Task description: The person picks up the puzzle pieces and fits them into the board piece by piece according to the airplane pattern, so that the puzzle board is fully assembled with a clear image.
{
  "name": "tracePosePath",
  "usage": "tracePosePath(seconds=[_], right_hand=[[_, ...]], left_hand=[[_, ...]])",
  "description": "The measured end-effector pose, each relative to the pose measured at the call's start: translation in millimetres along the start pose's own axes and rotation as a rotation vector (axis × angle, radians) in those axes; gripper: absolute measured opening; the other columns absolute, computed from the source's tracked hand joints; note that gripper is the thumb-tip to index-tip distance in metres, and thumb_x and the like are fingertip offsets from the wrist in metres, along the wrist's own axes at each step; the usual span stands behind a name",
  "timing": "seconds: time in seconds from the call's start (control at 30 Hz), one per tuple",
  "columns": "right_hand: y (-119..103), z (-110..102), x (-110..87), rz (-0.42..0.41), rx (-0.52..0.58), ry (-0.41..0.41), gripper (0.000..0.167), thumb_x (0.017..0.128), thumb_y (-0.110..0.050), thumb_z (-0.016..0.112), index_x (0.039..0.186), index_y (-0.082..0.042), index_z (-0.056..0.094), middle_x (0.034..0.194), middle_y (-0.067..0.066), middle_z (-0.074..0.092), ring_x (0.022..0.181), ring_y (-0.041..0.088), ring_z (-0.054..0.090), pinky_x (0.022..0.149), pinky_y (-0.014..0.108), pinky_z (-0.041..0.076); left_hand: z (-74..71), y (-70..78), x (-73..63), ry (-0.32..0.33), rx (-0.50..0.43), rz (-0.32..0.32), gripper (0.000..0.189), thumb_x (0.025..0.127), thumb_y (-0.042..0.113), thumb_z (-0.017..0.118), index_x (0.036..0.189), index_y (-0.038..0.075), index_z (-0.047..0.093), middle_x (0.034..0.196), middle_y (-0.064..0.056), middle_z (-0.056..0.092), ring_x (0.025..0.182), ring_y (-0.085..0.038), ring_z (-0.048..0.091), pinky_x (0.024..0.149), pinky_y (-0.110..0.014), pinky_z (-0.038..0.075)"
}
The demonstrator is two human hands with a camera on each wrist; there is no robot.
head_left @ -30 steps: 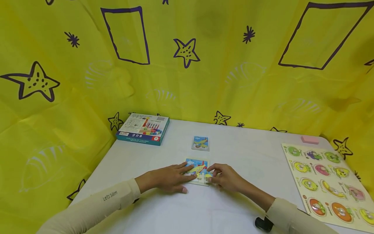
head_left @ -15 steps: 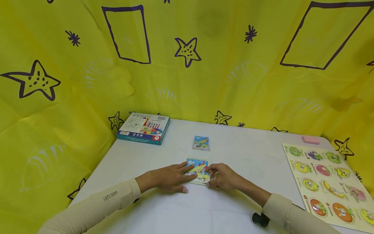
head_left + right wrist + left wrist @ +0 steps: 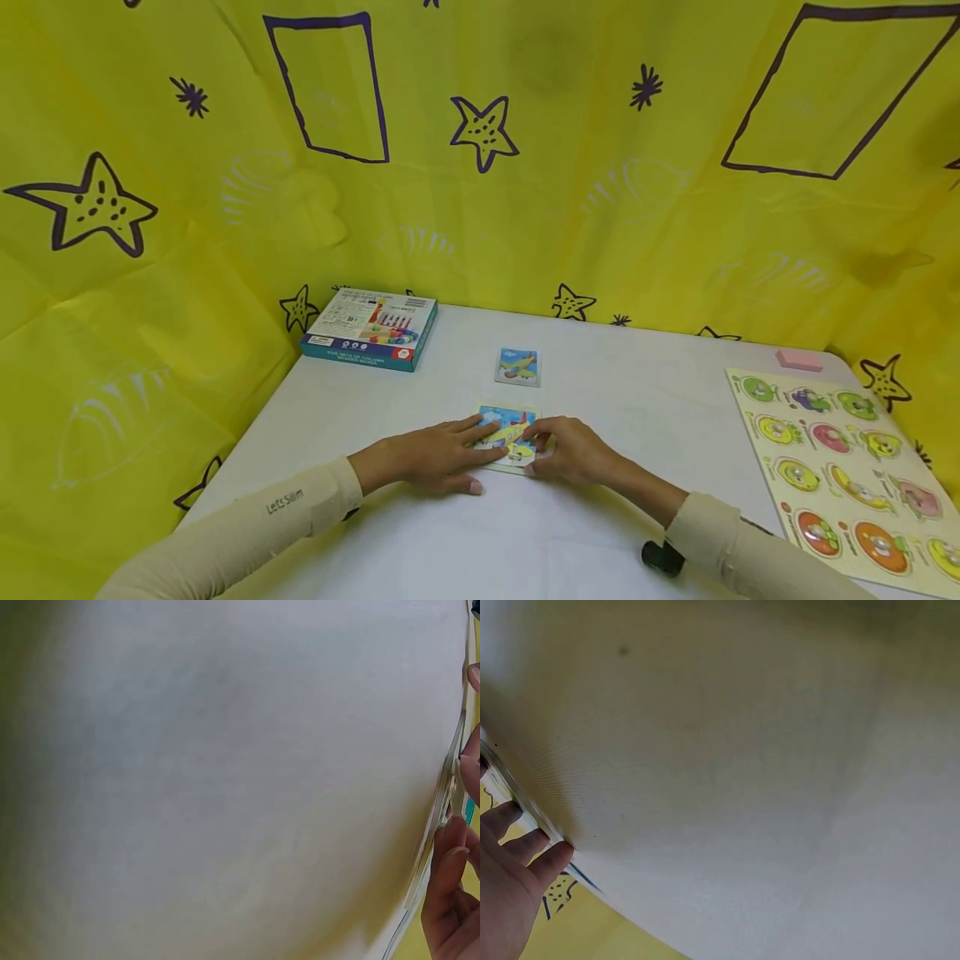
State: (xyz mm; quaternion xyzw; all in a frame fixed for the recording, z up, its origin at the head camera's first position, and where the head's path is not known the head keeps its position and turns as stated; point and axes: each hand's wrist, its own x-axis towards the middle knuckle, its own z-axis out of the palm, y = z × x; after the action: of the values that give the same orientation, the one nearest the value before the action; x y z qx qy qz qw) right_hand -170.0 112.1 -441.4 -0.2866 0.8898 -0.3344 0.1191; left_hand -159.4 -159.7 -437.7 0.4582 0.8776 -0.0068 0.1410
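Observation:
A small jigsaw puzzle [image 3: 491, 414] with a yellow aeroplane on blue sky lies in its pale frame on the white table. My left hand [image 3: 444, 457] rests flat on its left part, fingers spread, covering some of the picture. At the right edge, my right hand [image 3: 573, 450] bends its thumb and fingers over the lower right corner. In the right wrist view, a thin puzzle piece [image 3: 456, 796] appears tilted between the right thumb and fingers, its picture side hidden. Just behind the puzzle lies a matching aeroplane picture card [image 3: 517, 367].
A flat toy box [image 3: 367, 328] lies at the back left. On the right are a fruit peg board [image 3: 847, 475] and a pink block [image 3: 799, 360]. A small black object [image 3: 662, 558] is beside the right sleeve. A yellow patterned curtain [image 3: 555, 208] encloses the table.
My right hand has moved slightly left, bringing the piece from beyond the puzzle's right edge over its lower right corner. My left hand has stayed in place on the puzzle.

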Motion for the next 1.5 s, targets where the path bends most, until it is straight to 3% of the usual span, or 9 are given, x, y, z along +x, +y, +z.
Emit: tracePosePath(seconds=[0.33, 0.63, 1.03, 1.3, 1.5], right_hand=[[-4.4, 1.8, 3.4, 0.084, -0.043, -0.013, 0.037, 0.077, -0.024, 0.088, 0.108, -0.012, 0.072, 0.087, -0.004, 0.061, 0.082, 0.014, 0.052, 0.073, 0.029, 0.042], [-3.3, 1.6, 2.6, 0.079, -0.072, 0.011, 0.026, 0.080, -0.022, 0.085, 0.102, -0.013, 0.074, 0.086, -0.004, 0.062, 0.080, 0.013, 0.052, 0.071, 0.028, 0.042], [-3.8, 1.5, 3.7, 0.059, -0.030, 0.020, 0.020, 0.083, -0.021, 0.082, 0.099, -0.013, 0.072, 0.082, -0.007, 0.061, 0.078, 0.012, 0.052, 0.070, 0.026, 0.042], [-7.0, 4.8, 7.4, 0.110, -0.021, 0.045, 0.019, 0.081, -0.021, 0.084, 0.094, -0.014, 0.073, 0.076, -0.008, 0.061, 0.073, 0.011, 0.052, 0.065, 0.026, 0.041], [-7.4, 7.1, 9.6, 0.122, -0.033, 0.072, 0.016, 0.080, -0.018, 0.084, 0.091, -0.015, 0.073, 0.074, -0.008, 0.061, 0.072, 0.010, 0.052, 0.065, 0.026, 0.041]], left_hand=[[-1.6, 0.5, 0.4, -0.001, 0.006, 0.005, 0.061, 0.104, 0.055, 0.040, 0.159, 0.031, 0.029, 0.169, -0.006, 0.016, 0.155, -0.036, 0.017, 0.123, -0.048, 0.026], [-2.3, 0.4, 1.5, -0.017, 0.003, 0.004, 0.061, 0.104, 0.056, 0.039, 0.159, 0.031, 0.028, 0.169, -0.005, 0.015, 0.155, -0.036, 0.016, 0.123, -0.047, 0.026], [-3.2, -2.0, 3.6, -0.014, -0.006, 0.011, 0.064, 0.104, 0.057, 0.039, 0.160, 0.029, 0.027, 0.169, -0.006, 0.017, 0.155, -0.036, 0.017, 0.124, -0.046, 0.025], [-1.6, -3.6, 1.0, 0.008, -0.010, 0.022, 0.063, 0.105, 0.054, 0.037, 0.160, 0.024, 0.028, 0.168, -0.009, 0.019, 0.153, -0.038, 0.021, 0.122, -0.046, 0.028], [-2.9, -2.0, -0.3, -0.015, -0.018, 0.020, 0.061, 0.107, 0.052, 0.034, 0.160, 0.025, 0.027, 0.169, -0.008, 0.016, 0.154, -0.036, 0.018, 0.122, -0.047, 0.027]])
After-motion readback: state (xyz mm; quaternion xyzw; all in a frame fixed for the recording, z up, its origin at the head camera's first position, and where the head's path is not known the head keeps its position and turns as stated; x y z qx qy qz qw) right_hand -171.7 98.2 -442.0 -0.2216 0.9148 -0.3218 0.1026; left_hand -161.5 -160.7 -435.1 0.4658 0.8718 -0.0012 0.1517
